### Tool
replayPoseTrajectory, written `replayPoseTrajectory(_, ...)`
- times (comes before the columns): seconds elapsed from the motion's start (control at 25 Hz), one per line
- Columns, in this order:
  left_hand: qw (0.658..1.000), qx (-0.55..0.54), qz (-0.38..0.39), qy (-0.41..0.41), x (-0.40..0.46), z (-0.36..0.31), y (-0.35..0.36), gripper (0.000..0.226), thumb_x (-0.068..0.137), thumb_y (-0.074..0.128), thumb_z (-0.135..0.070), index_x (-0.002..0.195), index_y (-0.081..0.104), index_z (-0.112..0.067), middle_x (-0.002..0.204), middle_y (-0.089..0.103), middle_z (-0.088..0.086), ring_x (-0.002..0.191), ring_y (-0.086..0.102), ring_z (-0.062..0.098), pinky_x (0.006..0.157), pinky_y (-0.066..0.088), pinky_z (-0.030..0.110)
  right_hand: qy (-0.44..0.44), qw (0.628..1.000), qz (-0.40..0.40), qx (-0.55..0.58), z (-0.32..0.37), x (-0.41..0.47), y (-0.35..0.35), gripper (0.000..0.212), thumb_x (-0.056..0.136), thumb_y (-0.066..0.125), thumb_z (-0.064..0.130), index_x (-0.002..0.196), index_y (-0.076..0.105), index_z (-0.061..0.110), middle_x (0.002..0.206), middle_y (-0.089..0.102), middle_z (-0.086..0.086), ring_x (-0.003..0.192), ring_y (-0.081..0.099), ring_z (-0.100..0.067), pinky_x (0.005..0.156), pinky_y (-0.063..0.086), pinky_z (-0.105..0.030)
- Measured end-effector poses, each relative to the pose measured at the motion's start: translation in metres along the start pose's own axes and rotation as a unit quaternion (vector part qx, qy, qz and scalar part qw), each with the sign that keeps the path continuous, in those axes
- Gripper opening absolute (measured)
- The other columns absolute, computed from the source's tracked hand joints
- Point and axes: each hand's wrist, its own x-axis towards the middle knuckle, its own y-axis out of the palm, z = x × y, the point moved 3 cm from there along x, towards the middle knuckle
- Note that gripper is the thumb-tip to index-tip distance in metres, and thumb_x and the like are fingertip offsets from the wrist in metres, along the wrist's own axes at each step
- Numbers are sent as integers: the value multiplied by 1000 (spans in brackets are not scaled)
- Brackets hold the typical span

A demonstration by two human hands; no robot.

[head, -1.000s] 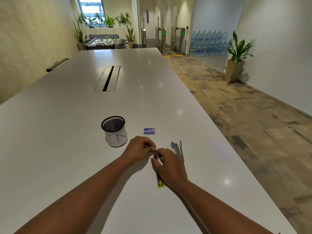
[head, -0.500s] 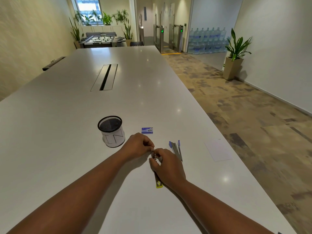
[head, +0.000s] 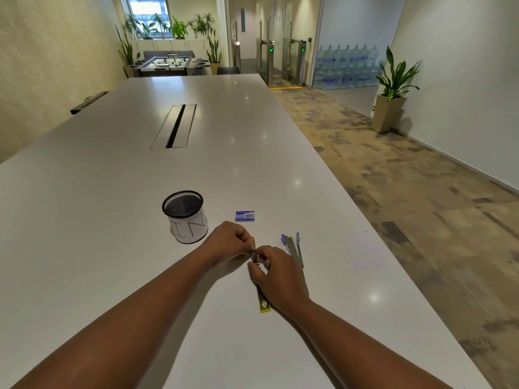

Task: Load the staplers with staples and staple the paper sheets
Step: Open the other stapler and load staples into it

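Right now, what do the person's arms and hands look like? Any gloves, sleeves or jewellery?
Both forearms come in bare from the bottom of the picture, with no sleeve showing. The left hand and right hand wear no gloves, and no watch, bracelet or ring can be seen. No markings are visible on either arm.

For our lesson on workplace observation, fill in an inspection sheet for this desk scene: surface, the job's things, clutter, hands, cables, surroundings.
Surface: long white table, glossy, with a cable slot down its middle.
Job's things: yellow stapler opened flat under the hands; blue stapler lying open to its right; staple box beyond; paper sheet near the right edge.
Clutter: mesh pen cup labelled IN.
Hands: left hand and right hand both pinch at the yellow stapler's metal end.
Cables: nothing seen.
Surroundings: potted plant, water bottles, entry gates, foosball table.
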Motion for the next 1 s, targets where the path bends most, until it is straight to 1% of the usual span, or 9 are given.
replayPoseTrajectory(0.16,998,-51,17,-33,-1,0,1,10,76,78,-2,74,76,-11,61,72,-12,54,64,-4,50,46,8,0,1000,-3,-2,1,0,-1,14,88,59,45,96,63,33,87,62,16,77,54,-3,61,34,-13)
replayPoseTrajectory(0.24,995,-83,9,-60,-1,1,1,12,74,80,0,78,73,-9,65,72,-6,59,66,4,51,49,13,1,1000,-1,-3,1,0,-1,15,90,60,45,97,63,32,88,63,15,79,55,-4,63,38,-16)
replayPoseTrajectory(0.36,990,-101,-19,-91,1,4,1,24,71,80,-1,85,65,-13,76,70,5,67,64,15,58,55,24,0,1000,0,-6,2,0,-1,15,90,61,45,97,64,31,90,65,14,80,56,-5,66,45,-22)
replayPoseTrajectory(0.48,985,-133,-33,-102,5,6,4,19,74,76,0,84,65,-12,79,71,10,65,66,16,62,58,26,-1,1000,0,-3,1,0,-1,15,89,61,44,96,64,31,90,66,13,81,57,-6,67,47,-25)
replayPoseTrajectory(0.6,979,-158,-59,-112,6,10,7,13,76,73,0,83,66,-10,76,70,10,64,66,17,63,60,30,-1,1000,-4,-3,0,1,0,15,89,61,45,96,63,31,90,65,14,81,57,-5,65,43,-21)
replayPoseTrajectory(0.76,974,-175,-68,-128,10,12,10,6,79,69,-2,82,68,-7,70,70,11,46,61,10,43,48,19,3,1000,1,-4,0,0,2,15,89,61,45,96,63,32,91,66,15,82,58,-4,70,51,-27)
replayPoseTrajectory(0.84,967,-201,-77,-139,11,13,11,2,81,68,-3,82,69,-2,65,68,15,41,55,15,41,44,19,9,1000,1,-6,0,0,2,17,88,61,46,99,60,33,90,64,17,82,58,-4,69,52,-29)
replayPoseTrajectory(0.92,964,-212,-85,-139,12,14,13,5,81,67,-3,82,70,2,60,66,14,40,51,17,41,42,21,17,1000,-3,4,1,0,0,26,87,61,46,112,54,39,91,63,19,83,59,-2,67,51,-27)
replayPoseTrajectory(1.0,960,-230,-85,-136,12,15,13,6,81,68,-2,81,71,3,57,64,13,38,48,18,42,40,23,6,1000,-2,9,1,-2,-1,37,89,59,44,125,50,45,94,62,20,85,58,1,67,46,-21)
